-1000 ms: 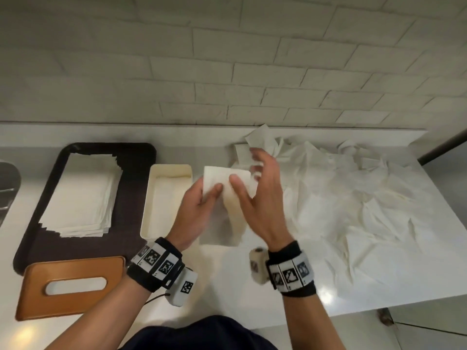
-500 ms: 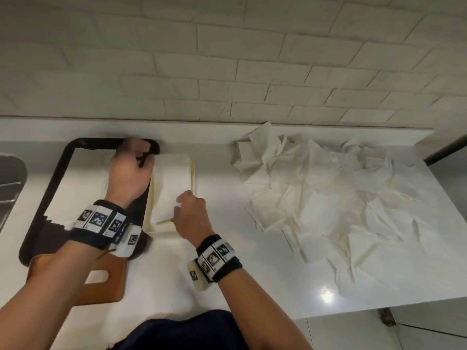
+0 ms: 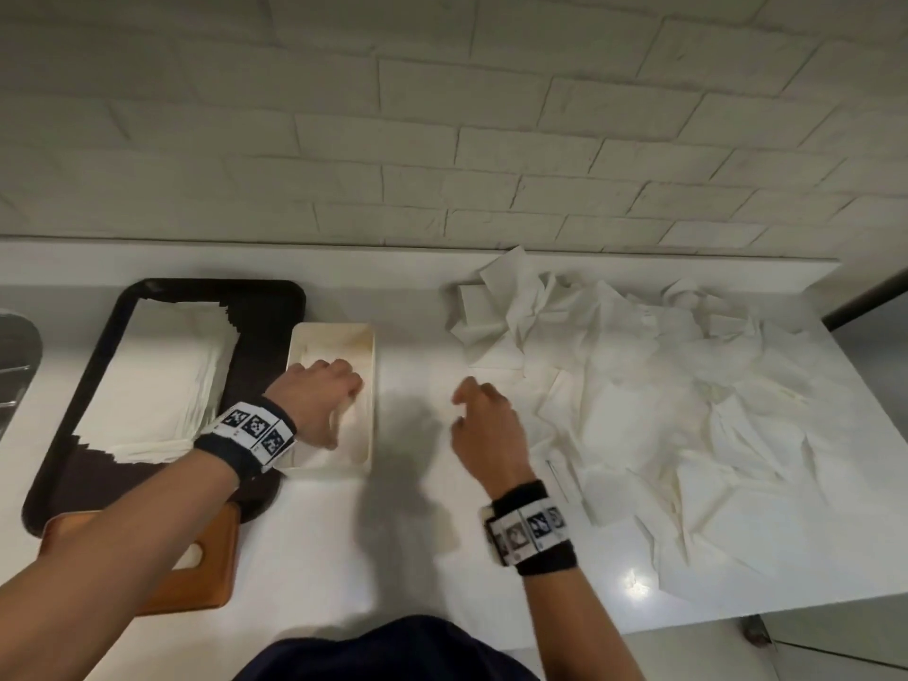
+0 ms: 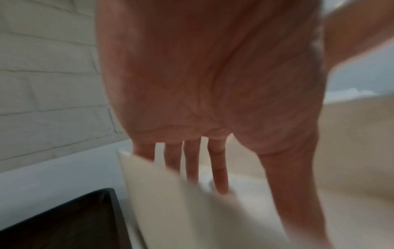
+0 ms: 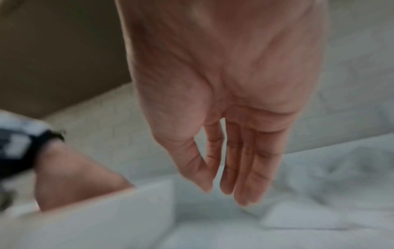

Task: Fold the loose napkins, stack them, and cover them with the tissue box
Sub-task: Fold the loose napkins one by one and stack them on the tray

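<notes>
A cream open box stands on the white counter right of a black tray. A folded napkin lies inside it. My left hand is down in the box, and the left wrist view shows its straight fingers pressing on the napkin. Over the bare counter between the box and the pile hovers my right hand, fingers relaxed and holding nothing. Loose napkins are heaped at the right. The brown tissue box cover lies at the front left, partly under my left forearm.
A stack of folded napkins lies on the black tray. A sink edge shows at far left. A white brick wall runs behind the counter. The counter ends at the right past the pile and along the front.
Both hands held a folded napkin over the counter, then laid it in the cream box. Now the left hand presses it down and the right hand has moved right toward the pile.
</notes>
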